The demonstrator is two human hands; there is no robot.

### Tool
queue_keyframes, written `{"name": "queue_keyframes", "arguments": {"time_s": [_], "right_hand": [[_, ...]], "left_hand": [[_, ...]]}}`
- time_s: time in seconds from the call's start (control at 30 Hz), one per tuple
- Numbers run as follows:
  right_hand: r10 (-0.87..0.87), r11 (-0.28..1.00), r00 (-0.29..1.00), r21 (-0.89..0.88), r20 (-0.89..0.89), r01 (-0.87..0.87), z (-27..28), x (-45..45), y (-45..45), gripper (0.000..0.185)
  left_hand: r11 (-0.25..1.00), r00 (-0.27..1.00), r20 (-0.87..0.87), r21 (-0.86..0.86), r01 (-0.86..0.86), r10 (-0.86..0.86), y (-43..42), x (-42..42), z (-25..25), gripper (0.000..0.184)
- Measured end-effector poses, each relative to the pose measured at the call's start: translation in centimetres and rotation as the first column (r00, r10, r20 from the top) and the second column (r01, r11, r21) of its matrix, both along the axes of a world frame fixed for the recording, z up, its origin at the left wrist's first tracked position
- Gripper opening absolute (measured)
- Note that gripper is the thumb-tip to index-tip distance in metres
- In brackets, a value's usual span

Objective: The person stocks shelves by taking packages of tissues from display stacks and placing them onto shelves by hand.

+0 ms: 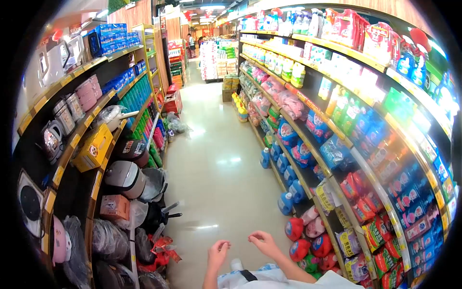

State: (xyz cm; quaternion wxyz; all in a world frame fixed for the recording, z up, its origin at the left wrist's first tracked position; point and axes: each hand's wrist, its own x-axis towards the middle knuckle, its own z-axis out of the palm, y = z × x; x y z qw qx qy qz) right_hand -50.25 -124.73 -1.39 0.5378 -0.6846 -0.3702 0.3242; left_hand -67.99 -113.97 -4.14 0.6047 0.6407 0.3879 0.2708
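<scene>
Cream-coloured, glossy flooring [207,188] is framed by two long rows of dark shelving with yellow edge strips, and both bare hands are held above it, apart from each other. The right hand [219,251] is raised with its fingers loosely curled towards the thumb; whether the fingertips meet cannot be told. The left hand [263,242] is bent inwards, with thumb and forefinger brought near each other, but whether they touch cannot be told either. Nearest to the left hand, rounded red plastic packs [294,229] are stacked low at the right-hand shelving [332,180], below blue plastic bottles with white caps [285,203]. Nearest to the right hand, a crumpled bright-red plastic wrapping [162,250] is seen at the foot of the left-hand shelving [90,202], beside black pans with long handles [156,213]. Above these, a silver-and-dark rounded cooker [126,178] and a yellow cardboard box [94,147] are held on the shelves. Farther up the aisle, red-and-white stacked goods [209,60] are displayed, and a person [191,45] is seen beside them.
</scene>
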Motion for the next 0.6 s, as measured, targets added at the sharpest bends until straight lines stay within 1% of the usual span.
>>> {"name": "queue_keyframes", "arguments": {"time_s": [0.07, 0.13, 0.17, 0.23, 0.37, 0.43, 0.57, 0.6], "right_hand": [[0.005, 0.999, 1.000, 0.033, -0.012, -0.004, -0.3, 0.7, 2.4, 0.017], [-0.006, 0.997, 0.994, 0.081, -0.109, 0.015, -1.1, 1.5, 4.6, 0.016], [-0.003, 0.996, 0.994, 0.091, -0.114, 0.013, -1.4, 2.1, 5.7, 0.016], [0.005, 0.999, 0.990, 0.054, -0.141, 0.002, -2.0, 3.6, 8.0, 0.016], [0.017, 1.000, 0.994, 0.011, -0.108, -0.016, -2.2, 7.4, 12.9, 0.016], [0.013, 1.000, 0.993, 0.027, -0.116, -0.010, -2.6, 9.6, 16.1, 0.016], [0.026, 0.997, 0.990, 0.074, -0.139, -0.016, -2.7, 14.1, 22.7, 0.016], [0.038, 0.998, 0.996, 0.059, -0.084, -0.033, -1.7, 15.4, 24.6, 0.016]], "left_hand": [[1.000, 0.999, -0.029, 0.002, -0.026, 0.026, 2.2, 0.3, -0.4, 0.018], [0.999, 1.000, -0.013, -0.033, -0.020, 0.020, 4.3, 0.3, -1.2, 0.018], [0.999, 1.000, -0.017, -0.022, -0.023, 0.022, 5.4, 0.3, -1.4, 0.018], [0.999, 0.999, -0.043, -0.039, -0.032, 0.030, 7.5, 0.6, -1.6, 0.018], [0.995, 0.993, -0.071, -0.012, -0.095, 0.094, 12.9, 2.4, -2.7, 0.017], [0.985, 0.982, -0.088, -0.019, -0.170, 0.168, 15.9, 4.1, -1.9, 0.017], [0.988, 0.986, -0.052, 0.007, -0.157, 0.157, 21.0, 8.8, -0.6, 0.018], [0.987, 0.985, -0.068, 0.000, -0.158, 0.158, 22.4, 10.4, -0.3, 0.017]]}}
